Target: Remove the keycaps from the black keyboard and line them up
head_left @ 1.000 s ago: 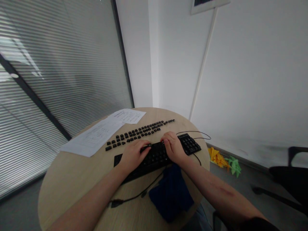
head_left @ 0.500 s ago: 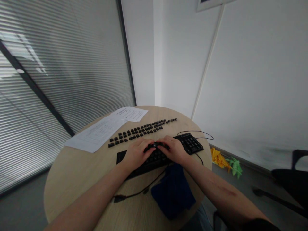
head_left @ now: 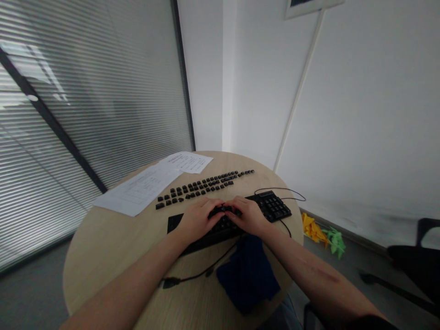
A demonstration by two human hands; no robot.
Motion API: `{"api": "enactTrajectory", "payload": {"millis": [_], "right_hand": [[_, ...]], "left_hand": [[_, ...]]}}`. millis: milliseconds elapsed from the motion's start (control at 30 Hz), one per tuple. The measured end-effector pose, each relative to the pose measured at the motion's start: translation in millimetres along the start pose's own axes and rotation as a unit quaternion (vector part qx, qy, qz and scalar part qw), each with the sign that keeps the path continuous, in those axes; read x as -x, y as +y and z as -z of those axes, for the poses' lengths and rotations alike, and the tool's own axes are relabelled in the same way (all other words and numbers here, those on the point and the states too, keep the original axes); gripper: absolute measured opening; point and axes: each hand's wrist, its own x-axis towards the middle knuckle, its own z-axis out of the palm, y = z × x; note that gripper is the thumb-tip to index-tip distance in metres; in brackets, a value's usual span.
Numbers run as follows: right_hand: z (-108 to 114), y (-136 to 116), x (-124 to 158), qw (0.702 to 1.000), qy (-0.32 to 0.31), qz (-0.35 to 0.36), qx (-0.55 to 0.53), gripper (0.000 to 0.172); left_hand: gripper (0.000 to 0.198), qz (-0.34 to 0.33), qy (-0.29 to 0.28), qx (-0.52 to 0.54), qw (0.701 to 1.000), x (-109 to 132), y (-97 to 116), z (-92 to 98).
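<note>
A black keyboard (head_left: 277, 206) lies aslant on the round table, its number pad showing to the right. My left hand (head_left: 200, 219) rests over its middle, thumb and fingers curled towards a small dark keycap (head_left: 224, 209). From the other side my right hand (head_left: 250, 215) closes on the same spot, so the fingertips of both hands nearly meet there. Fingers partly cover the keycap, and whether it sits in the board or is raised I cannot tell. Beyond the hands, loose black keycaps (head_left: 197, 194) stand in several slanted rows.
Printed sheets (head_left: 140, 189) lie at the table's left rear. Close to me are a dark blue cloth (head_left: 248, 277) and a cable with a USB plug (head_left: 171, 282). Yellow and green crumpled pieces (head_left: 312, 228) lie on the floor, right, near a black chair (head_left: 414, 263).
Both hands stay at the same place on the keyboard, with only a slight shift of the fingers. The whole view has moved a little.
</note>
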Motion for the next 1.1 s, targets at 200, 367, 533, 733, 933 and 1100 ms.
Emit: {"api": "enactTrajectory", "payload": {"millis": [200, 367, 533, 733, 933, 1100], "right_hand": [[10, 9, -1, 0.997, 0.054, -0.056, 0.03, 0.016], [31, 29, -3, 0.975, 0.176, -0.129, 0.041, 0.02], [50, 49, -9, 0.965, 0.185, -0.179, 0.05, 0.03], [56, 90, -30, 0.959, -0.007, -0.257, 0.121, 0.028], [38, 136, -45, 0.927, -0.158, -0.292, 0.172, 0.023], [22, 151, -55, 0.912, -0.2, -0.304, 0.191, 0.022]], "left_hand": [[0.019, -0.008, 0.037, 0.0, 0.999, -5, 2, 7.4], [0.035, -0.019, 0.038, -0.016, 0.999, -5, -3, 10.1], [0.048, -0.01, 0.014, -0.045, 0.999, -3, -5, 8.2], [0.054, -0.004, -0.008, -0.072, 0.997, -3, -3, 8.6], [0.051, 0.011, -0.02, -0.057, 0.998, -1, -3, 6.4], [0.049, 0.022, -0.036, -0.057, 0.998, -2, -1, 8.1]]}}
